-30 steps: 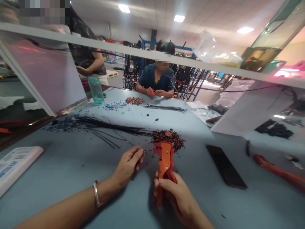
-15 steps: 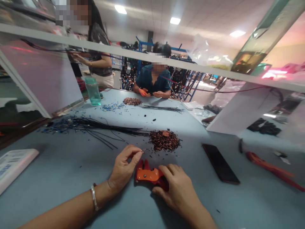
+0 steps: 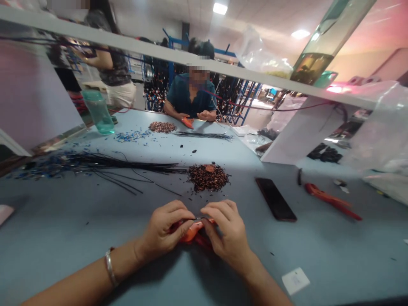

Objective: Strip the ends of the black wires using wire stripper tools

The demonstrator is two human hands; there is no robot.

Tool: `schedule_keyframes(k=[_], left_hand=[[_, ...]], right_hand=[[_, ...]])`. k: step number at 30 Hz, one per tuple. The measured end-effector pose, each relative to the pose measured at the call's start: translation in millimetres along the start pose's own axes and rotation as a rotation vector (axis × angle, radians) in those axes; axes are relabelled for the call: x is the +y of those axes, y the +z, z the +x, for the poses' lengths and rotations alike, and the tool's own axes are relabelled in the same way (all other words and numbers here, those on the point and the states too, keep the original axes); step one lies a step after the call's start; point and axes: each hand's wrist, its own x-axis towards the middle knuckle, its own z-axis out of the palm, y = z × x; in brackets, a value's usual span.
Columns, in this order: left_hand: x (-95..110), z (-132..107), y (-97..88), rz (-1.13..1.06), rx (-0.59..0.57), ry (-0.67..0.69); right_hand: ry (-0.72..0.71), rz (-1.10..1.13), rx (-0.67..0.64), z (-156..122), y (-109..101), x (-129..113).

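Note:
My left hand [image 3: 168,227] is closed, thumb and fingers pinched on a short piece of thin dark wire [image 3: 199,218]. Facing it, my right hand [image 3: 227,231] is also closed, its thumb and fingers pinching at the other end of that wire. Just under the fingertips lies an orange and red wire stripper [image 3: 193,233], partly covered by both hands; its jaws and much of its handles are hidden. Beyond the hands is a pile of short black and copper-coloured wire scraps [image 3: 208,178].
A bundle of long black wires [image 3: 134,163] stretches left of the pile. At right lie a black phone [image 3: 276,199], a red-handled tool [image 3: 331,201] and a white paper square [image 3: 296,280]. A green bottle [image 3: 99,112] and a co-worker [image 3: 190,95] are across the table.
My right hand has left the stripper's handle and come up to my left fingertips. The stripper has turned and is more covered. The whole view has swung to the right.

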Motion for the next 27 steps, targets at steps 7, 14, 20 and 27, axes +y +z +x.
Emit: schedule_keyframes(k=[7,14,20,27], left_hand=[[1,1,0.5,-0.002,-0.015,0.024],[3,1,-0.4,-0.004,-0.033,0.0],[-1,-1,-0.9,-0.002,0.003,-0.068],[-4,-1,0.6,-0.005,0.008,-0.111]], right_hand=[[-0.029,0.002,-0.013,3,2,0],[-0.029,-0.02,-0.036,2,1,0],[0.029,-0.075,-0.005,1,-2,9],[0.172,-0.208,0.04,-3,-2,25]])
